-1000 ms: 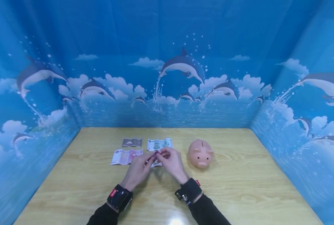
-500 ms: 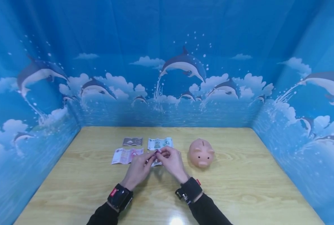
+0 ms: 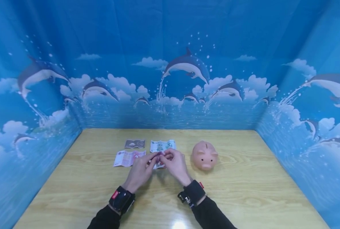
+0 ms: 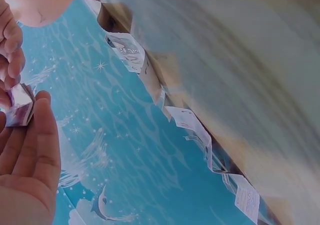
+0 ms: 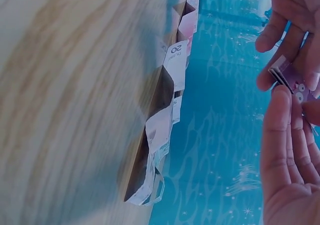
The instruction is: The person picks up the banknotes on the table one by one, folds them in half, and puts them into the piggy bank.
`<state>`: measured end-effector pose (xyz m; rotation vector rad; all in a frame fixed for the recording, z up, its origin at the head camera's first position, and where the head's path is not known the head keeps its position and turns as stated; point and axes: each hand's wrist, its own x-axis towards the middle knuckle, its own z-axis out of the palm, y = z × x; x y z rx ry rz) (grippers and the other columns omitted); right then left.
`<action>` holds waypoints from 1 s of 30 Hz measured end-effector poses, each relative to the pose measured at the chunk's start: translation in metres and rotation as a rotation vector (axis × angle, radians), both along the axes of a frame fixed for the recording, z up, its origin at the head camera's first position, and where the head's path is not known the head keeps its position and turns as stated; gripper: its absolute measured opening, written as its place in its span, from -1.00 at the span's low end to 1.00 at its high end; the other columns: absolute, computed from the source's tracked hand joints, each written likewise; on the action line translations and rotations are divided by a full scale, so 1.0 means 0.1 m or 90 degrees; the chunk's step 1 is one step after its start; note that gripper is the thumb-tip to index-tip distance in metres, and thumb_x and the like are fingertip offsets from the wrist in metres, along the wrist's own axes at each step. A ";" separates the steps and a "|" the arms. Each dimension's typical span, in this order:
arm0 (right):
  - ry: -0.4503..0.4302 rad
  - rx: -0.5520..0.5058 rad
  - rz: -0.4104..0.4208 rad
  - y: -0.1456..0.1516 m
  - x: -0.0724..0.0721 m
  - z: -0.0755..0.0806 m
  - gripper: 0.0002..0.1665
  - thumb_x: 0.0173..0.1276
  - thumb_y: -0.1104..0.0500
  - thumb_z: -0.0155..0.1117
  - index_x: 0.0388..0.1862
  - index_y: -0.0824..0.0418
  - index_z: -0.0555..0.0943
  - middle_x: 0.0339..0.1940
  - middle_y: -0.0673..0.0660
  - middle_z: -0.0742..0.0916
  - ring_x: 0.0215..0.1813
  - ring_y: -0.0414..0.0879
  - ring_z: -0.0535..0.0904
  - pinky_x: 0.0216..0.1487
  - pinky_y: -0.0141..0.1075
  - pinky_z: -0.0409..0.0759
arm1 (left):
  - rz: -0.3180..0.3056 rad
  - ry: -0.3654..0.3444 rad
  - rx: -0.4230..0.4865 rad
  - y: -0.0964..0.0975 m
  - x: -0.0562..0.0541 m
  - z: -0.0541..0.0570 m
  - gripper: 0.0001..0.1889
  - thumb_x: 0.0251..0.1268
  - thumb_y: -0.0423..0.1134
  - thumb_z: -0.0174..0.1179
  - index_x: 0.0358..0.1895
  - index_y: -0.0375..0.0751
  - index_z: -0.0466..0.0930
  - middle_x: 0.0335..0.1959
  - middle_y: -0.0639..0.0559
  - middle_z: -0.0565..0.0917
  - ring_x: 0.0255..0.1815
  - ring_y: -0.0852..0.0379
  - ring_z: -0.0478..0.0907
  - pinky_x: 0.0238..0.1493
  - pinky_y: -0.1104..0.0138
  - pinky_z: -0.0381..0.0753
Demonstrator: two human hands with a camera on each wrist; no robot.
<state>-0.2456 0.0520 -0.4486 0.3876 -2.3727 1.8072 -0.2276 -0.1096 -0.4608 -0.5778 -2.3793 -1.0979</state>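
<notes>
Head view first: I find the left hand (image 3: 138, 173) and right hand (image 3: 175, 166) meeting at the fingertips. What are they on?

A folded purple banknote (image 3: 160, 153). I record both sets of fingers pinching it, and both wrist views show it raised off the wood-grain table (image 3: 244, 190).

Surroundings, relative to those fingers?

Green banknote (image 3: 162, 145) just beyond them; brown banknote (image 3: 134, 144) beyond and to the left; pink banknote (image 3: 125, 159) to the left, beside the left hand. Another, partly covered banknote (image 3: 158, 166) shows just below the fingertips. Pink piggy bank (image 3: 205, 156) to the right, apart from the right hand.

Your assessment of handling?

I judge the folded piece very light, the paper soft, though stiffer where layered. It should tend to spring apart if let go, and could slip or tear under a hard pull.

Recommended hold?

Across the flat faces, thumb against forefinger, close to the crease. My right wrist view shows the stacked edges; I would press those together evenly. Exact fold count: I cannot tell.
</notes>
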 end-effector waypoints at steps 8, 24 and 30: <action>-0.002 0.002 -0.001 0.00 -0.01 -0.03 -0.84 0.27 0.24 0.37 -0.27 0.35 0.67 -0.45 0.26 0.77 -0.39 0.31 0.71 -0.53 -0.24 0.72 | 0.002 0.004 -0.002 -0.02 0.00 -0.02 -0.71 0.31 -0.39 0.24 0.07 -0.16 0.68 -0.07 -0.08 0.76 -0.18 0.12 0.73 -0.23 0.26 0.73; -0.028 -0.054 0.071 0.00 0.16 0.26 -0.78 0.31 0.39 0.28 -0.12 0.54 0.60 -0.33 0.48 0.73 -0.31 0.40 0.68 -0.29 0.19 0.67 | -0.002 0.047 -0.007 -0.05 -0.01 -0.01 -0.72 0.24 -0.39 0.30 0.01 -0.14 0.71 -0.12 -0.06 0.77 -0.20 0.12 0.75 -0.23 0.29 0.74; -0.043 -0.076 0.087 0.03 0.11 0.23 -0.81 0.33 0.37 0.28 -0.13 0.49 0.62 -0.32 0.44 0.75 -0.25 0.47 0.65 -0.27 0.22 0.66 | -0.014 0.051 0.017 -0.07 -0.03 0.03 -0.74 0.20 -0.34 0.35 -0.02 -0.13 0.73 -0.15 -0.04 0.79 -0.25 0.15 0.74 -0.27 0.35 0.71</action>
